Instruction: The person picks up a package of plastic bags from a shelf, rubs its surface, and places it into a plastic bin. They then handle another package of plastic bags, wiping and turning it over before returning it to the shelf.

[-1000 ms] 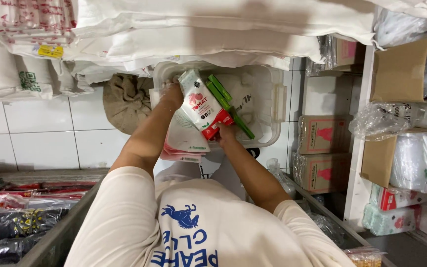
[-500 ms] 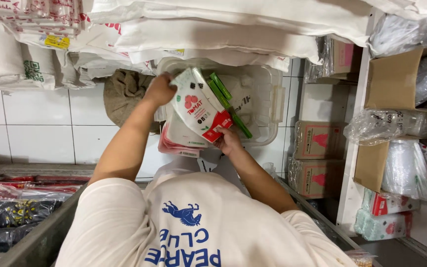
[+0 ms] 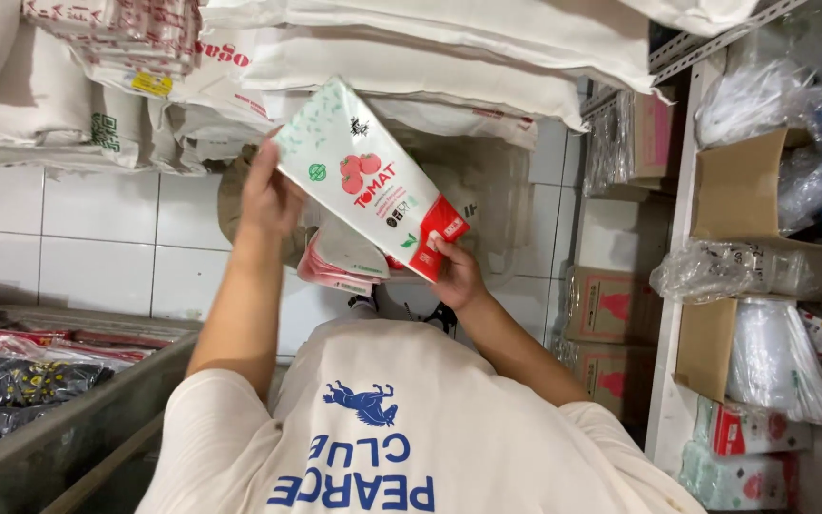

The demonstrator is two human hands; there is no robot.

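A white pouch with a red end and tomato pictures (image 3: 363,176) is held up in front of me by both hands. My left hand (image 3: 273,195) grips its upper left edge, and my right hand (image 3: 459,276) pinches the red lower corner. Under it, a few more pouches of the same white and red kind (image 3: 340,262) hang between my hands; which hand bears them is hidden. My cream shirt with blue print (image 3: 382,428) fills the bottom of the view.
White sacks (image 3: 430,57) are piled above. A clear plastic tub (image 3: 487,190) stands behind the pouches on white tiles (image 3: 97,238). A metal bin with dark packets (image 3: 40,390) is at the left. Shelves with cardboard boxes (image 3: 734,186) and plastic bags (image 3: 773,362) line the right.
The top pouch has turned flat to face me and moved up and left. The green strip seen beside it earlier is out of sight. Both hands stayed on the pouches.
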